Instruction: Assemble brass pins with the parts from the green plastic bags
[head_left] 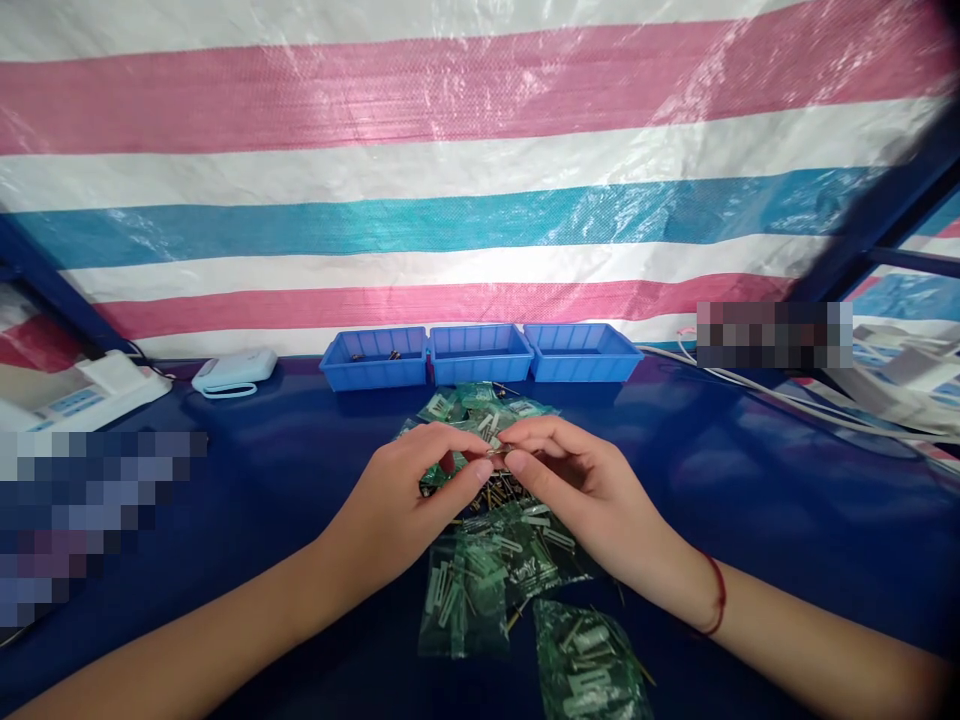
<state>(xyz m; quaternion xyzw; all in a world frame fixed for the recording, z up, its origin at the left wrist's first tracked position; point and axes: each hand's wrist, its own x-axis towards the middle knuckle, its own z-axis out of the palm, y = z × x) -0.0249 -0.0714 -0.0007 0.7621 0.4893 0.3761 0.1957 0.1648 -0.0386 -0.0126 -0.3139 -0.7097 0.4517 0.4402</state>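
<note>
My left hand and my right hand meet at the middle, thumbs and fingertips pinched close together. Between the fingertips is something tiny and pale that I cannot make out. Under my hands lies a pile of small brass and dark metal parts, partly hidden by the fingers. Around it are clear green-tinted plastic bags holding white clips and thin metal pieces: one bag in front of my left hand, another bag nearer me, and more bags behind my hands.
Three blue bins stand in a row at the back: a left bin with a few small parts, a middle bin and a right bin. A light blue device and a white power strip sit left. Cables run along the right.
</note>
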